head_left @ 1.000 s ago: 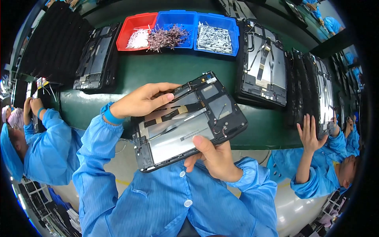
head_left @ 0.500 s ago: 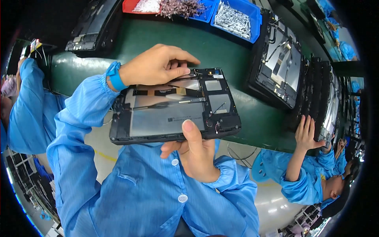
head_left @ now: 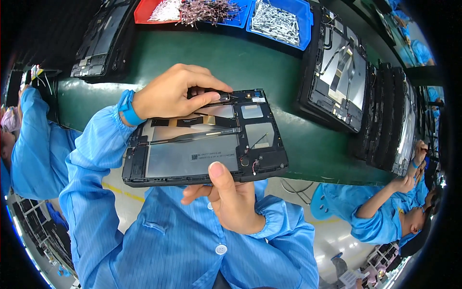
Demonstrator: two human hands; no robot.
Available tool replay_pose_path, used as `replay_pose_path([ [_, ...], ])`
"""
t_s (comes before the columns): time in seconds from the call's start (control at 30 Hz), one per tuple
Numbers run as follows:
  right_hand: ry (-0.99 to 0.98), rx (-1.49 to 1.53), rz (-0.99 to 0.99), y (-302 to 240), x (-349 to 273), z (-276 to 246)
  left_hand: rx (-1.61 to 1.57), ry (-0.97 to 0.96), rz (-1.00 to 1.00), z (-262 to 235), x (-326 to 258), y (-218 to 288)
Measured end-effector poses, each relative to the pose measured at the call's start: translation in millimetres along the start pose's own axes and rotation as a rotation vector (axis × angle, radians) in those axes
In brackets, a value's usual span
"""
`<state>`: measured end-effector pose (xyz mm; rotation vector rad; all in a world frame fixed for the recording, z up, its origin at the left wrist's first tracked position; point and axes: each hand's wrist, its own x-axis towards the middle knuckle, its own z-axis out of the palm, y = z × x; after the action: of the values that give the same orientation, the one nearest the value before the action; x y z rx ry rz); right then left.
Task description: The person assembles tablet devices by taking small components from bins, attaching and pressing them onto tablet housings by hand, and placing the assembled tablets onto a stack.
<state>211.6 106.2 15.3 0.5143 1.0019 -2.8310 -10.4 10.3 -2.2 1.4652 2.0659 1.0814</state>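
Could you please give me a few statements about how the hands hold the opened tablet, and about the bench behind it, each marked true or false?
1. The right hand grips the near edge of the opened tablet, thumb on top. True.
2. The left hand rests flat on the green bench. False: its fingertips pinch at the tablet's far edge.
3. The red tray stands beside the blue trays at the far side of the bench. True.
4. The tablet lies flat on the bench. False: both hands hold it up above the near edge.
5. More opened tablets sit at the right. True.
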Motion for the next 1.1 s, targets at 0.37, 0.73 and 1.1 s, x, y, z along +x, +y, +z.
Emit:
replay_pose_path([
  [0.37, 0.018, 0.082, -0.025, -14.0, 3.3, 1.4, -0.034, 0.019, -0.156, -4.0, -1.8, 6.9],
  [0.73, 0.415, -0.715, -0.686, -208.0, 26.6, -62.5, -0.711, 0.324, -0.097, 26.9, 47.6, 76.5],
  [1.1, 0.632, -1.258, -0.561, -267.0, 65.2, -117.4, -0.168, 0.731, -0.01, 86.2, 153.3, 57.5],
])
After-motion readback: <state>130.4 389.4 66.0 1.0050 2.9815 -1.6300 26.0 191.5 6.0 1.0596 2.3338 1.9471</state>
